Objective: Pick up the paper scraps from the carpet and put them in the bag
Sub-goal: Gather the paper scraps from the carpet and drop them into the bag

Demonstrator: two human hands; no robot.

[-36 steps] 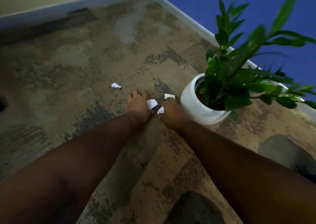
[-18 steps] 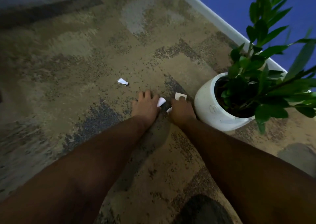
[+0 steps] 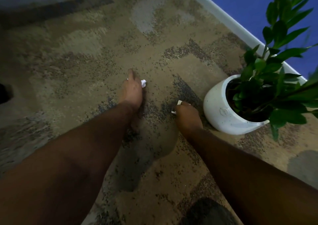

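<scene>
My left hand (image 3: 131, 90) stretches forward, palm down on the patterned carpet (image 3: 82, 56). A crumpled white paper scrap (image 3: 143, 83) shows at its thumb side, and a sliver of another scrap (image 3: 127, 79) peeks out on the other side of the fingers. My right hand (image 3: 187, 116) is curled near the pot, with a small white scrap (image 3: 173, 112) pinched at the thumb. A flat scrap (image 3: 179, 102) sits at its fingertips; I cannot tell whether it is held or lying on the carpet. No bag is in view.
A white round pot (image 3: 222, 114) with a leafy green plant (image 3: 275, 73) stands just right of my right hand. A pale baseboard (image 3: 223, 15) and a blue wall run behind it. A dark object (image 3: 5, 92) sits at the left edge.
My left hand has moved forward and left, away from my right hand, onto the lone scrap further out on the carpet. My right hand stays by the pot.
</scene>
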